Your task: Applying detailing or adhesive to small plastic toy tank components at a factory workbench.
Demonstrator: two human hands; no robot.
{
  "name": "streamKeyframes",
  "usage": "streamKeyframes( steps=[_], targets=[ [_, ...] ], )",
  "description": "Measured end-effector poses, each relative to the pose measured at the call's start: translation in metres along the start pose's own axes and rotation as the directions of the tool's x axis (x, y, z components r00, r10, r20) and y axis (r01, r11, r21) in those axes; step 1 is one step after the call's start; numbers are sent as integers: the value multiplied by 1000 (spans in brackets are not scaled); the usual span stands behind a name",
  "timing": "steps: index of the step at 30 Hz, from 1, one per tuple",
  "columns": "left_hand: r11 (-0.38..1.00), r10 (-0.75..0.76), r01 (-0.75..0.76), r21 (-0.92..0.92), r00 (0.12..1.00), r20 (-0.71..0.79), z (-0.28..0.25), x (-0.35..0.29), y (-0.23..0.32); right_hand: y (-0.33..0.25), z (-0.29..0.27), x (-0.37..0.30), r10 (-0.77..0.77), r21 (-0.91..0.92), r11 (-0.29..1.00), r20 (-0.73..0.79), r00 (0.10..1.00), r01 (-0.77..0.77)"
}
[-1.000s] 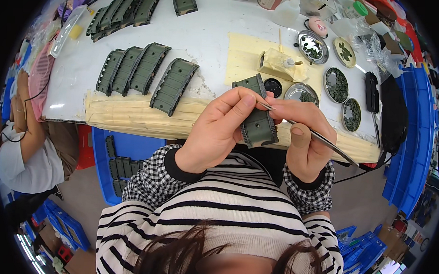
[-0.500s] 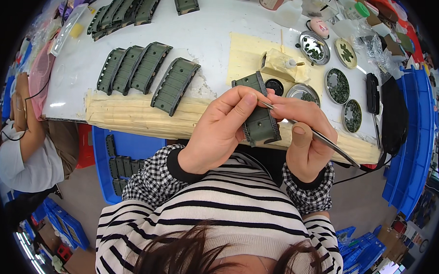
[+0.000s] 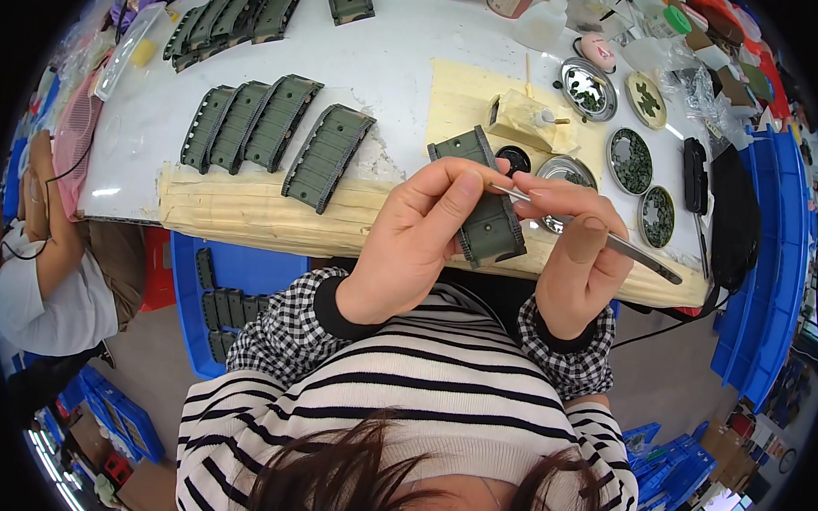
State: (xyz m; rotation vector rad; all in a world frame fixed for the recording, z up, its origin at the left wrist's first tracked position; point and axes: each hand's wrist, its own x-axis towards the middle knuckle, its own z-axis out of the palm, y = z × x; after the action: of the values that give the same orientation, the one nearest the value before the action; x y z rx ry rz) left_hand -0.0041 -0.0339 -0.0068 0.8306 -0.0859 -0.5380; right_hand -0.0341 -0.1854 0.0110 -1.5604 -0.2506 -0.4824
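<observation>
My left hand (image 3: 405, 233) is closed around a dark green, slightly curved ribbed panel (image 3: 493, 230), held tilted above the table's near edge. Slim metal tweezers (image 3: 648, 258) are gripped in my right hand (image 3: 582, 257), whose thumb wears a tan cover. Their tips reach across the panel to my left thumb and index finger; whether anything tiny sits between them I cannot make out. Just beyond the panel is a small round black dish (image 3: 515, 160). A metal dish (image 3: 567, 171) with small dark green bits is partly hidden behind my right fingers.
Similar green panels (image 3: 330, 156) lie in groups on the left of the white table. Round dishes of small green pieces (image 3: 629, 160) stand at right, near a tape-wrapped block (image 3: 522, 122). A blue bin (image 3: 191, 315) holds more panels below. Another person (image 3: 52, 279) sits at far left.
My right hand has shifted slightly right, and the back end of the tweezers has swung up, away from me. My left hand still holds the panel in nearly the same place.
</observation>
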Motion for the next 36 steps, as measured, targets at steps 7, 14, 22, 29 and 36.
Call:
streamKeyframes(
  steps=[7,14,22,29,36],
  targets=[
    [991,130,-131,32,991,26,-8,-6,35,16,-24,9,36,-358,933,-19,999,-41],
    [989,144,-141,47,988,-54,-25,-6,33,34,-23,8,13,-561,828,25,1000,3],
    [994,109,-107,25,988,-106,-25,-5,35,34,-23,9,0,-597,802,42,999,25],
    [995,78,-86,-41,984,-160,-22,-4,33,-4,-20,9,-124,-478,865,92,988,153],
    [993,52,-65,-102,991,-120,-14,-1,30,-12,-2,-2,-141,-172,969,211,967,178]
  ],
)
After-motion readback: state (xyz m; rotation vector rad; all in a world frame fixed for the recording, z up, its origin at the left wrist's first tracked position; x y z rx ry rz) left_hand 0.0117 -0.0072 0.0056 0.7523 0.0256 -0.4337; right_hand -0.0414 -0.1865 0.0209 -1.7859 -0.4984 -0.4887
